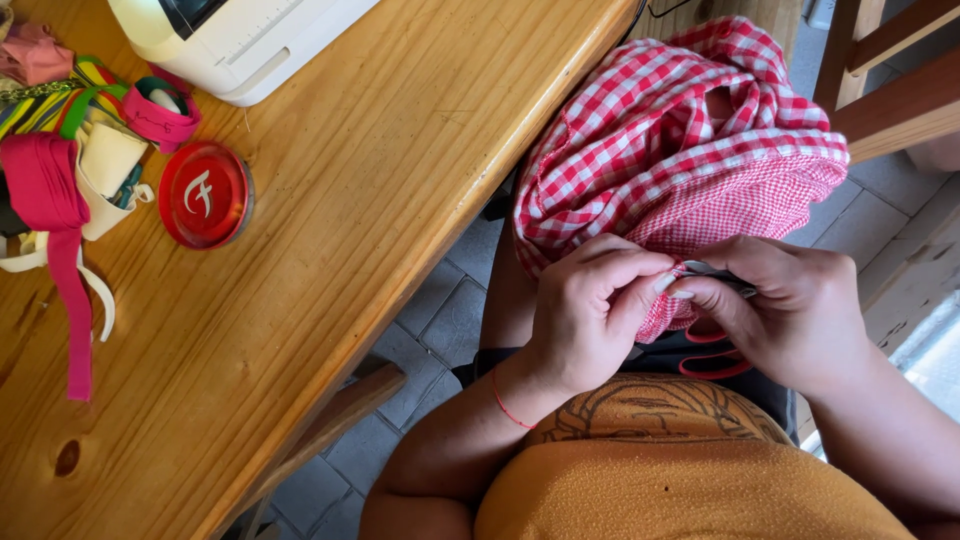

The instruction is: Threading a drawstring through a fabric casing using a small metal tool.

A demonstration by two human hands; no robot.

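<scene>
A person sits beside a wooden bench point(330, 200) with bunched red-and-white checked cloth point(670, 150) on the lap, close enough to work on by hand. The left hand point(590, 310) pinches a fold of its edge, fingers point(640, 290) pressed together on it. The right hand point(790, 310) grips small red-handled scissors point(715, 345), their tips meeting that pinched fold between both thumbs.

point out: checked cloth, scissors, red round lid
checked cloth point(660, 130): head view, on the bunched upper folds.
scissors point(715, 362): head view, on a red handle loop.
red round lid point(205, 195): head view, on its top face.
</scene>
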